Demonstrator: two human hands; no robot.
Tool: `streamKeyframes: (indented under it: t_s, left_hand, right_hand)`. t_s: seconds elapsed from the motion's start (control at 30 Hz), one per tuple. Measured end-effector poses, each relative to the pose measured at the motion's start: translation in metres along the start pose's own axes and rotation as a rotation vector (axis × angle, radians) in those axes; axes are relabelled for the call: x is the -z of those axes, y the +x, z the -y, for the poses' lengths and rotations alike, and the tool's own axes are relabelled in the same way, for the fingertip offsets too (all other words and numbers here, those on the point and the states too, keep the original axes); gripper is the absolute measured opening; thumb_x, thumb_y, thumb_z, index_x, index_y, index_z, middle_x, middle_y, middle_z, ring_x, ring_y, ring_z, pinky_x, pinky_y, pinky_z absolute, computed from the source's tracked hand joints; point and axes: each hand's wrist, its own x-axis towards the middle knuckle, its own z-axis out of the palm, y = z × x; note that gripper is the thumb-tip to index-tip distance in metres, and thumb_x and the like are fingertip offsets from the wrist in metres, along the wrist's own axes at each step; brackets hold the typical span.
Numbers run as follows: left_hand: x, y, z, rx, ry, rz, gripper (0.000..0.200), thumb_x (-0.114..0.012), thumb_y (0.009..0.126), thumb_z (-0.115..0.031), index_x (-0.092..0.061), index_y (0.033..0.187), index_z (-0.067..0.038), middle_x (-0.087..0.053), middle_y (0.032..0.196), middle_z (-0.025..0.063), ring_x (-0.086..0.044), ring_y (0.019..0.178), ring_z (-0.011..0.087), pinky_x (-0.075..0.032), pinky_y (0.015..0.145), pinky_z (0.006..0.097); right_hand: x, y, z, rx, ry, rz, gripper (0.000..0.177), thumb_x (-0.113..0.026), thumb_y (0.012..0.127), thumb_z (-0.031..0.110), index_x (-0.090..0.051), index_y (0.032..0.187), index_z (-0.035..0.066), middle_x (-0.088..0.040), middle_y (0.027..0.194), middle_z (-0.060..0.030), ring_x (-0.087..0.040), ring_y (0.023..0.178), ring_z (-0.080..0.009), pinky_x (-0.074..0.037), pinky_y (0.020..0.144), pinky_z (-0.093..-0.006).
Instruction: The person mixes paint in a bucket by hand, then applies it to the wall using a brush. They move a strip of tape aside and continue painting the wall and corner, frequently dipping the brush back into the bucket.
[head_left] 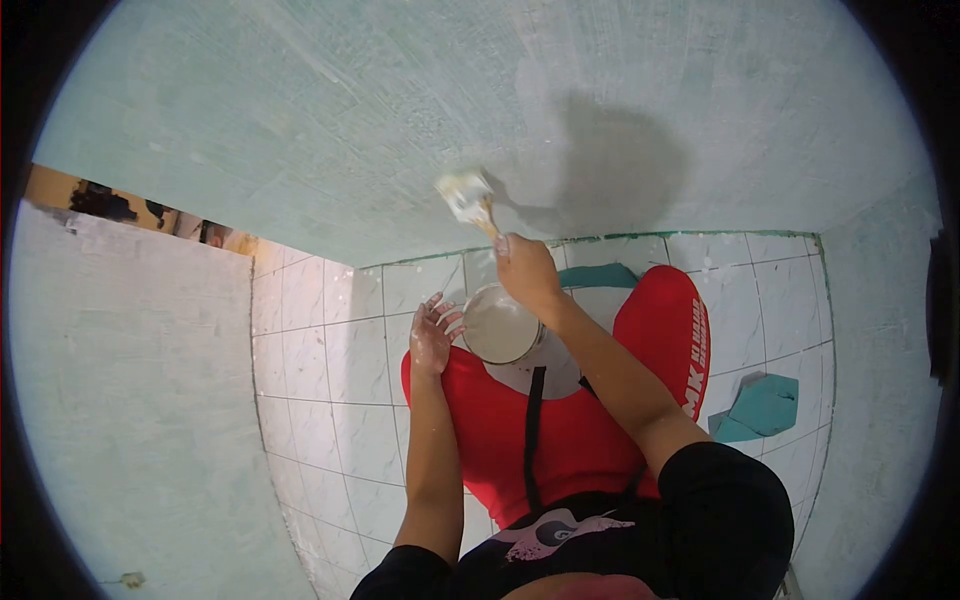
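Two bare hands work over a white tiled floor [320, 370], which is hemmed in by a pale side wall [130, 400] on the left and a green wall [300, 120] ahead. The left hand [433, 335] is open with its fingers spread, holds nothing, and sits just beside the rim of a round tin [500, 362]. The tin stands between knees in red shorts [560, 440] and holds whitish paint. Just right of it, the right hand [527, 270] is closed around the handle of a brush [466, 197]. The bristles point up and left from the fist and press on the green wall near its foot. Bare tiles lie open to the left. At far right, a teal sandal [760, 408] rests near the corner.
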Motion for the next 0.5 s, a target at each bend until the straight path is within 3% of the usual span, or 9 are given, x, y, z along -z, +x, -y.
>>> streamKeyframes:
  t_s: [0.07, 0.13, 0.27, 0.33, 0.5]
  left_hand:
    - [-0.003, -0.001, 0.000, 0.010, -0.002, -0.001, 0.047, -0.037, 0.093, -0.044, -0.043, 0.125, -0.009, -0.052, 0.105, 0.0074, -0.053, 0.095, 0.0228, -0.045, 0.078, 0.0383]
    - [-0.003, 0.000, -0.001, 0.007, 0.000, 0.009, 0.047, -0.037, 0.093, -0.044, -0.043, 0.125, -0.009, -0.052, 0.105, 0.0075, -0.053, 0.095, 0.0230, -0.045, 0.078, 0.0382]
    - [0.001, 0.001, 0.000, 0.005, 0.016, 0.002, 0.049, -0.035, 0.093, -0.044, -0.041, 0.127, -0.009, -0.052, 0.105, 0.0079, -0.052, 0.096, 0.0240, -0.044, 0.079, 0.0401]
    - [0.001, 0.001, 0.000, 0.003, 0.035, -0.011, 0.051, -0.032, 0.093, -0.044, -0.038, 0.129, -0.009, -0.051, 0.106, 0.0081, -0.051, 0.097, 0.0245, -0.044, 0.080, 0.0416]
    - [0.002, -0.004, -0.001, 0.000, 0.022, -0.018, 0.052, -0.032, 0.093, -0.045, -0.038, 0.130, -0.010, -0.050, 0.109, 0.0080, -0.048, 0.100, 0.0248, -0.041, 0.083, 0.0424]
  right_hand:
    - [0.016, -0.001, 0.019, 0.028, 0.100, -0.041, 0.024, -0.049, 0.087, 0.020, -0.057, 0.078, 0.000, -0.059, 0.069, -0.0240, -0.058, 0.067, -0.0440, -0.046, 0.060, -0.0497]
    - [0.028, 0.007, 0.027, 0.113, 0.231, -0.138, 0.019, -0.051, 0.086, 0.016, -0.054, 0.087, -0.002, -0.056, 0.071, -0.0277, -0.055, 0.074, -0.0450, -0.043, 0.060, -0.0471]
    - [0.003, 0.025, -0.032, 0.125, 0.131, -0.231, 0.022, -0.047, 0.090, 0.024, -0.051, 0.091, 0.002, -0.058, 0.066, -0.0244, -0.057, 0.066, -0.0447, -0.044, 0.059, -0.0515]
    - [-0.017, 0.024, -0.073, -0.104, -0.140, -0.102, 0.023, -0.047, 0.090, 0.025, -0.052, 0.094, 0.003, -0.060, 0.070, -0.0230, -0.060, 0.068, -0.0428, -0.046, 0.062, -0.0517]
    - [-0.057, -0.006, -0.133, -0.383, -0.240, 0.033, 0.029, -0.044, 0.090, 0.028, -0.056, 0.098, 0.003, -0.064, 0.083, -0.0217, -0.063, 0.081, -0.0395, -0.048, 0.072, -0.0499]
